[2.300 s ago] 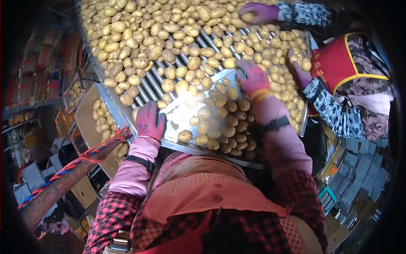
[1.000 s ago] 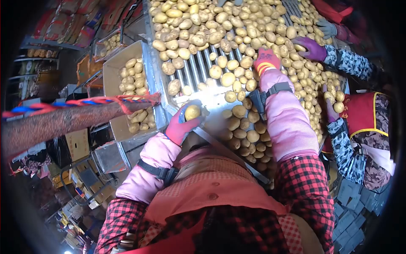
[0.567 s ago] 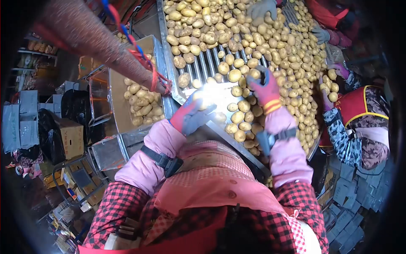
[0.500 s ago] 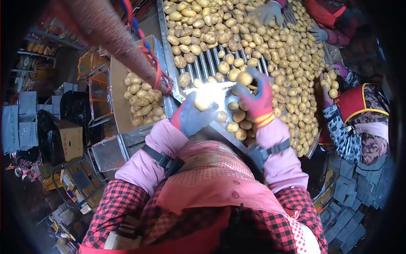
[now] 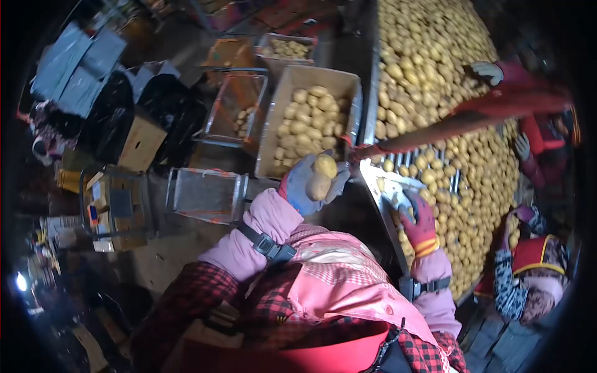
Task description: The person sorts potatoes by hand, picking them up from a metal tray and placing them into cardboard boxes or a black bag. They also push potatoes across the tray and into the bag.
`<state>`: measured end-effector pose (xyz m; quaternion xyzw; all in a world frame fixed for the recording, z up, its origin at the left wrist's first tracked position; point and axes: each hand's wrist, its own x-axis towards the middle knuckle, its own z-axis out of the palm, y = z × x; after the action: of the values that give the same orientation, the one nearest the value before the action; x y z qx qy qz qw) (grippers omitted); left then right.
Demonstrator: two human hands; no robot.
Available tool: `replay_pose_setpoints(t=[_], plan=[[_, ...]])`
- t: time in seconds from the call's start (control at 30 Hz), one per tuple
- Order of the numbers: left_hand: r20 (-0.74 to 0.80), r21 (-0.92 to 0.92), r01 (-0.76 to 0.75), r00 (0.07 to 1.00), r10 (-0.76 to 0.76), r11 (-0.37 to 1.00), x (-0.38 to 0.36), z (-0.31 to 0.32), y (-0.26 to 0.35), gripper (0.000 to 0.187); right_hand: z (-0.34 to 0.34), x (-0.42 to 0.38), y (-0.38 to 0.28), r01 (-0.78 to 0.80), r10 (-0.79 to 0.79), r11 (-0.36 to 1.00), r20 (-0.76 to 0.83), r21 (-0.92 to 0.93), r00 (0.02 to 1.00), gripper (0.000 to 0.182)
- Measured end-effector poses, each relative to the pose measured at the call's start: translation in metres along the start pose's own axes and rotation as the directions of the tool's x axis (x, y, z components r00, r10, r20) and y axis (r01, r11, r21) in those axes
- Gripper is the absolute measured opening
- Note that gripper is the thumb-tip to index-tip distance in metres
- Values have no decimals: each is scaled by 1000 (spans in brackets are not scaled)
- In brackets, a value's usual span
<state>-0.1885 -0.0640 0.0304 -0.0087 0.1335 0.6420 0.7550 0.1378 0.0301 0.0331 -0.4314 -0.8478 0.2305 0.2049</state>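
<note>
My left hand (image 5: 308,188), in a grey-blue glove with a red cuff, is out beside the table. Its fingers are closed around two potatoes, a rounder one (image 5: 324,165) above a longer brownish one (image 5: 319,187). Just beyond it stands a cardboard box (image 5: 282,96) partly filled with potatoes. My right hand (image 5: 416,222), in a red and grey glove, hovers at the bright metal lip (image 5: 398,184) of the sorting table. Its fingers are apart, and no potato shows between them. Loose potatoes (image 5: 454,208) lie on the rollers around that hand.
A rusty bar (image 5: 460,119) crosses over the table from its near corner. Co-workers' gloved hands (image 5: 488,72) reach in from the far right. On the left are an empty-looking metal frame stand (image 5: 208,194), a box in black plastic (image 5: 142,144) and a cart (image 5: 118,208).
The view has swung left. My left hand has moved off the table towards the cardboard box and now holds two potatoes. My right hand no longer holds the potato it had.
</note>
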Motion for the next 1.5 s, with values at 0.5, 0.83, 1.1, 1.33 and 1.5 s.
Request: replay_pose_setpoints(t=[0.5,0.83,1.1,1.33,1.5], plan=[[-227,-359,-565,825,518,743,51,-24,303,86,11,-45,-33,-192,190,981,183,-11,964,44],[54,-4,476,878,-475,880,41,-72,37,59,-6,-133,-33,-607,617,785,225,-123,754,52],[-150,653,503,818,-555,566,93,-15,-66,57,-5,-197,-12,-701,703,704,242,-111,668,61],[49,994,-72,967,-251,-84,202,-15,-130,59,-28,-253,-3,-771,774,634,42,-61,632,63],[243,620,-249,963,-119,-744,258,-32,-189,68,-38,-296,8,-796,796,605,-33,2,604,61]])
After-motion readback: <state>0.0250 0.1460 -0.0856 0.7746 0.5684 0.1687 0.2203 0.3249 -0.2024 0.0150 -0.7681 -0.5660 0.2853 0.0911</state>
